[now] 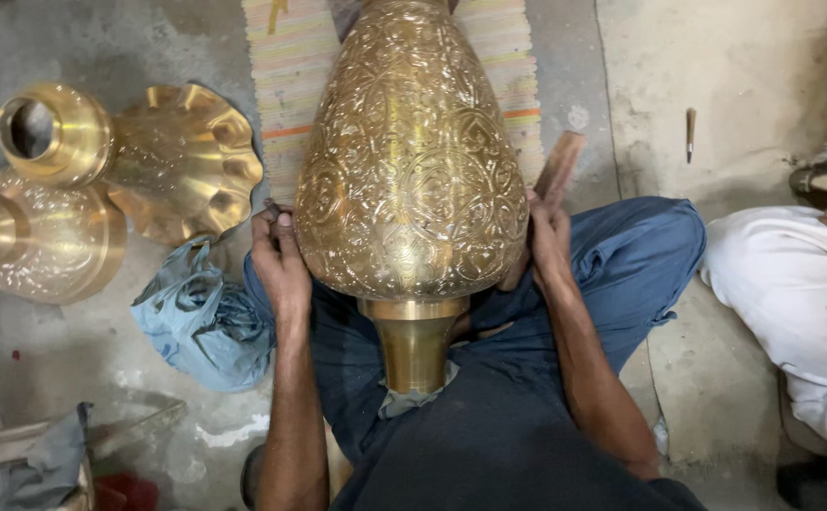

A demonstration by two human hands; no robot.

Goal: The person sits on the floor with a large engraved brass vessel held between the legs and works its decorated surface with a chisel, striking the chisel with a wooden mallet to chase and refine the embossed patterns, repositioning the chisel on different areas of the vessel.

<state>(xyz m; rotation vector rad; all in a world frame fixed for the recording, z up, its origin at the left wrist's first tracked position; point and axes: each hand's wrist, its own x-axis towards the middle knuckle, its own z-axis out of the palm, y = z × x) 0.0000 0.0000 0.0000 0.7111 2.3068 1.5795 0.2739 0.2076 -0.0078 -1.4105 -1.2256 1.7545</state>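
A large engraved brass vase (412, 161) lies on its side across my lap, its plain neck (415, 343) pointing toward me and its body resting on a striped mat (292, 66). My left hand (278, 255) presses against the vase's left flank, fingers curled around a small dark tool. My right hand (546, 232) rests on the right flank and grips a wooden stick (561, 163) that points away from me.
Two flared brass pieces (182, 156) (40, 237) lie on the concrete floor at left. A crumpled blue cloth (201, 322) sits by my left knee. Another person in white clothing (792, 293) sits at right. A small chisel (690, 131) lies beyond them.
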